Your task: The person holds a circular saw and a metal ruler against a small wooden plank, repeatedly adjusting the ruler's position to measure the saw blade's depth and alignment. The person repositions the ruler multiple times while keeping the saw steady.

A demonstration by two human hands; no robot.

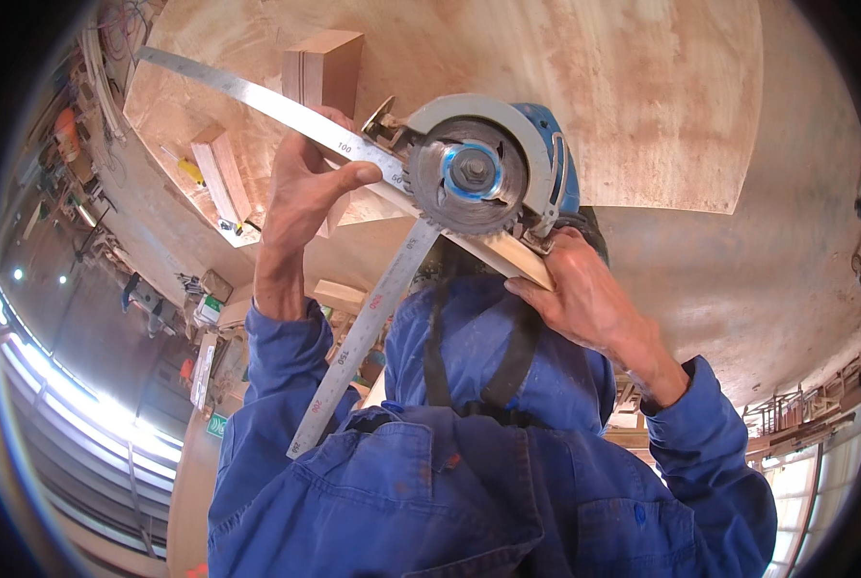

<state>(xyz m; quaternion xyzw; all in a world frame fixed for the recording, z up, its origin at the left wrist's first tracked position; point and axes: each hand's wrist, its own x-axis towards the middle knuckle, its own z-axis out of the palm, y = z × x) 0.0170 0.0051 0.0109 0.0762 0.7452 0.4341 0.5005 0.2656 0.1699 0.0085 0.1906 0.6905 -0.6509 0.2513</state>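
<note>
My left hand (300, 188) grips a steel framing square (257, 96), thumb pressed on its long arm near the corner. The square's other arm (363, 332) runs down toward my blue coverall. My right hand (584, 294) is closed around the dark handle of a blue circular saw (478, 169), whose toothed blade and grey guard face me. A thin pale wood strip (512, 258) lies slanted under the blade, and my right fingertips touch its end. The saw sits just right of my left thumb.
Large plywood sheets (642, 96) fill the surface beneath. Wood blocks (324, 63) and a short batten (220, 173) lie at the upper left, next to a small yellow item (190, 171). Workshop clutter and bright windows (83, 405) curve along the left rim.
</note>
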